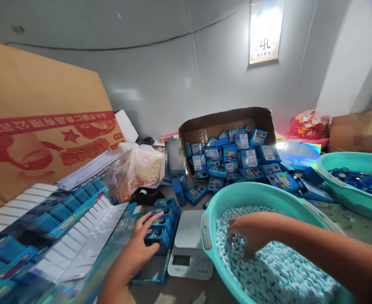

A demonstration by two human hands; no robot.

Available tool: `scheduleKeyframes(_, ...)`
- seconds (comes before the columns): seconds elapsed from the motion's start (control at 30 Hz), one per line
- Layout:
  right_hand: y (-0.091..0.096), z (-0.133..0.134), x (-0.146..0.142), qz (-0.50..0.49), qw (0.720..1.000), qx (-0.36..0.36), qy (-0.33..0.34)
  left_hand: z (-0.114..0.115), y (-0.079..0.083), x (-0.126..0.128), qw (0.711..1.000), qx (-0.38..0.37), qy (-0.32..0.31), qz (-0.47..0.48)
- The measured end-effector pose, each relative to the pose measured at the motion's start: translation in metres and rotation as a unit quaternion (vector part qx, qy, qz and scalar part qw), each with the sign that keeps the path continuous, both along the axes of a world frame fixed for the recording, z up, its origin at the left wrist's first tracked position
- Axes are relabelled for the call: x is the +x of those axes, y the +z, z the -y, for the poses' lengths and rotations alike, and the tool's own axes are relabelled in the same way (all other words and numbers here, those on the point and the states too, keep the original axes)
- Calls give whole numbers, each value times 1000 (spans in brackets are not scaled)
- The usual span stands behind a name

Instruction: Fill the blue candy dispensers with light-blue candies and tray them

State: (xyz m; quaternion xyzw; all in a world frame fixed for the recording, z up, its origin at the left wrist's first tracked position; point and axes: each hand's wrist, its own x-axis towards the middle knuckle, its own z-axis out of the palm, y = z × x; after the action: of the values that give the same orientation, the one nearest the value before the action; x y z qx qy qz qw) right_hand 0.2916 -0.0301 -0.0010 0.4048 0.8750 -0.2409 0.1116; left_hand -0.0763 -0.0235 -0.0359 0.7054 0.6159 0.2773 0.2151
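Observation:
My left hand (145,236) rests over a row of small blue boxes (162,223) seated in a blue display tray (151,270). Its fingers are stretched out, with the thumb apart on the near side; fingertips touch or nearly touch the boxes. My right hand (241,234) reaches into a turquoise basin (211,249) of small pale blue candies (287,266). Its fingers point down among the candies and their tips are hidden, so what they hold cannot be seen. Between the tray and the basin sits a white digital scale (190,240).
A tilted brown carton (225,116) spills small blue boxes behind the basin. Another turquoise basin (347,185) with dark blue pieces stands at the right. At the left are a big cardboard box (47,97), filled blue trays (68,211) and a clear plastic bag (135,166).

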Motion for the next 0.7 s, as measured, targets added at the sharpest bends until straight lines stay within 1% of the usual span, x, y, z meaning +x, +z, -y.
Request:
scheduleKeyframes(0.07,9,-4,1,-44,999,7,-10,-3,-1,1,999,17,-37,18)
scheduleKeyframes(0.1,15,-11,2,-66,997,21,-22,-4,-2,2,998,29,-43,21)
scheduleKeyframes(0.17,28,-34,4,-103,988,90,-66,-9,-4,8,998,56,-27,14)
scheduleKeyframes(0.23,37,-69,4,-107,973,167,-119,-14,-8,18,996,93,17,0)
scheduleKeyframes(0.3,40,-108,3,-97,956,212,-178,-16,-11,33,981,161,102,-18)
scheduleKeyframes(0.33,38,-126,2,-90,950,222,-202,-16,-13,42,965,215,149,-25)
scheduleKeyframes(0.37,35,-141,-1,-85,946,224,-219,-14,-14,49,942,277,186,-33)
scheduleKeyframes(0.4,31,-154,-3,-81,944,220,-233,-12,-15,56,916,344,202,-41)
scheduleKeyframes(0.43,26,-162,-5,-82,942,213,-245,-9,-16,62,892,407,190,-48)
scheduleKeyframes(0.47,22,-168,-8,-88,940,207,-257,-6,-16,66,875,457,152,-56)
scheduleKeyframes(0.5,20,-172,-9,-100,936,203,-268,-4,-17,69,864,489,99,-63)
scheduleKeyframes(0.57,21,-172,-12,-142,925,204,-289,-2,-17,73,858,508,0,-77)
scheduleKeyframes(0.6,25,-170,-12,-171,916,208,-296,-2,-15,74,857,509,-30,-78)
scheduleKeyframes(0.63,31,-165,-12,-205,907,212,-301,-3,-11,77,855,511,-45,-76)
scheduleKeyframes(0.7,46,-148,-11,-277,889,210,-299,-3,3,89,843,533,-47,-55)
